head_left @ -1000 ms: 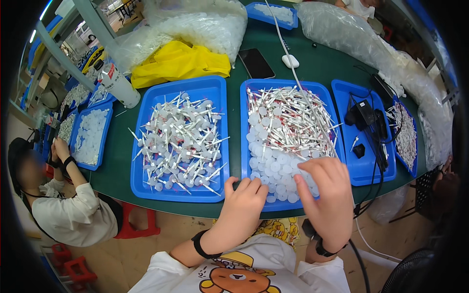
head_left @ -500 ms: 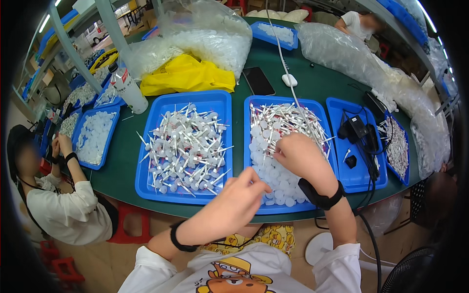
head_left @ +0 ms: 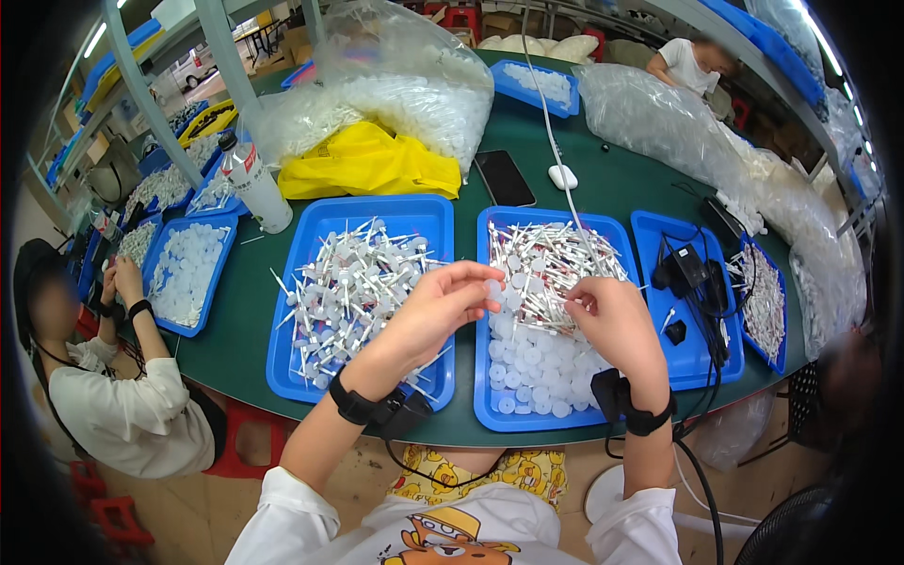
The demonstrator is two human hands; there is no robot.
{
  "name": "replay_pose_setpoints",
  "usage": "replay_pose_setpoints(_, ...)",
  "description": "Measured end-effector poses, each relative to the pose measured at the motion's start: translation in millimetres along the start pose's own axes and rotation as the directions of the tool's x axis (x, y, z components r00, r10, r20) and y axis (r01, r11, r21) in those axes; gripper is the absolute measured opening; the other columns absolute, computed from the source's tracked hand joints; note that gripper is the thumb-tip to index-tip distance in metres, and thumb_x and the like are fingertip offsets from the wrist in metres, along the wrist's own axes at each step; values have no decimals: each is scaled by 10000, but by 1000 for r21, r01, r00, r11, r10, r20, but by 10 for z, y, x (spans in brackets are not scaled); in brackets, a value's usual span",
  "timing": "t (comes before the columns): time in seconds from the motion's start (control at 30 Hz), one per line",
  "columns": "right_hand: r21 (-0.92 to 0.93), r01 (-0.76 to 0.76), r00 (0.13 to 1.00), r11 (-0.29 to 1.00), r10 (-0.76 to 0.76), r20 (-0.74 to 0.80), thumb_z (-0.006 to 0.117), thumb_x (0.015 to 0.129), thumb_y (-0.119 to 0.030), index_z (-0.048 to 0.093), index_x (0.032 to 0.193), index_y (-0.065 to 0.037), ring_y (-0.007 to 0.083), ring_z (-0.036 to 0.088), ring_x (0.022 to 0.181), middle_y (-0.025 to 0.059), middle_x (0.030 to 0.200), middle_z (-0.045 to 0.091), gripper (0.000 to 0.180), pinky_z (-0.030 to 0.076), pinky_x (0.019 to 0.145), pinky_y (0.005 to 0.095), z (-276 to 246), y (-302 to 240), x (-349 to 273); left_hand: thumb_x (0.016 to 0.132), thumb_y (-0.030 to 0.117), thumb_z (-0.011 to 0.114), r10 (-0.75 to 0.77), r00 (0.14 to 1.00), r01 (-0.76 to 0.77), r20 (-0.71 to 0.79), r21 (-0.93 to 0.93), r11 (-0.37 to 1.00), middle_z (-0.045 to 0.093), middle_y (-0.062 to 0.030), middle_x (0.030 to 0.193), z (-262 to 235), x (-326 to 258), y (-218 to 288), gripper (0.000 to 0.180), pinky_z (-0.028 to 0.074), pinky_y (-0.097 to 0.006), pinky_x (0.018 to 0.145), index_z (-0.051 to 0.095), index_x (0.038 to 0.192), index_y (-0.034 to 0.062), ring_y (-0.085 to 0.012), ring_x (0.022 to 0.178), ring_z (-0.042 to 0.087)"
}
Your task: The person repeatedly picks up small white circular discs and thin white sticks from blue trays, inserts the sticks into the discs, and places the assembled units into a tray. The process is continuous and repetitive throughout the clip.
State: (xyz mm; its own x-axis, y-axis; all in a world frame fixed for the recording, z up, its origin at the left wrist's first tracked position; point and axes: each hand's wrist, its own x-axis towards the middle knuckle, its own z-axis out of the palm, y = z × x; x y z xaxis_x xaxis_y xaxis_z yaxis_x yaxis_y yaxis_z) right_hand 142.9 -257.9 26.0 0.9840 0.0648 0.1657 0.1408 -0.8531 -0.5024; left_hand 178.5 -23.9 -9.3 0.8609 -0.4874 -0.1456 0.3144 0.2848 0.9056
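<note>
My left hand (head_left: 443, 306) pinches a small translucent round cap (head_left: 493, 289) between thumb and fingertips, above the gap between two blue trays. My right hand (head_left: 612, 320) is closed in a pinch over the middle blue tray (head_left: 484, 377); what its fingertips hold, if anything, I cannot make out. Thin white sticks (head_left: 537, 254) with reddish parts fill that tray's far half, and loose translucent round caps (head_left: 532, 363) its near half. Left of it, another blue tray (head_left: 282, 363) holds a heap of white sticks joined to round caps (head_left: 353, 292).
A blue tray with black cables and an adapter (head_left: 692, 268) stands to the right. Behind are a phone (head_left: 505, 179), a white case (head_left: 562, 177), a bottle (head_left: 256, 188), a yellow bag (head_left: 372, 165) and a large clear bag (head_left: 405, 85). A co-worker (head_left: 122, 386) sits at left.
My left hand has turned and lifted away from the near caps, now showing a round cap in its fingers. My right hand has shifted slightly right and nearer. The whole view has tilted slightly.
</note>
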Motion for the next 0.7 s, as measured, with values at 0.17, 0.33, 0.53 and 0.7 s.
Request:
replay_pose_setpoints(0.17,344,-22,999,939,5,48,618,893,-97,615,956,25,226,679,687,139,775,712,137,515,656,334,-119,-53,52,914,82,629,-28,1000,29,9,-160,987,622,-18,989,-44,95,-238,280,454,-219,809,581,1183,19,-84,902,582)
replay_pose_setpoints(0.33,871,-129,988,474,-16,156,554,982,-122,577,996,5,126,630,829,116,916,727,130,487,778,270,56,-75,137,933,80,629,-15,999,10,-30,-149,989,592,-26,1053,48,62,-201,252,469,-240,861,569,1173,31,-104,930,582)
replay_pose_setpoints(0.53,958,-155,988,241,44,149,613,942,-51,589,1088,4,124,618,934,64,1030,638,158,499,845,276,208,-101,41,954,106,622,-21,997,38,79,-221,975,595,-51,1107,82,-40,-111,313,493,-277,906,556,1244,6,-144,1004,614)
replay_pose_setpoints(0.7,976,81,995,202,-65,-69,569,935,38,532,1057,24,207,646,996,130,1058,629,128,563,853,374,268,-110,-18,933,60,637,13,995,11,99,-238,971,621,-90,1181,66,-95,-201,333,505,-315,953,554,1247,-10,-176,1041,635)
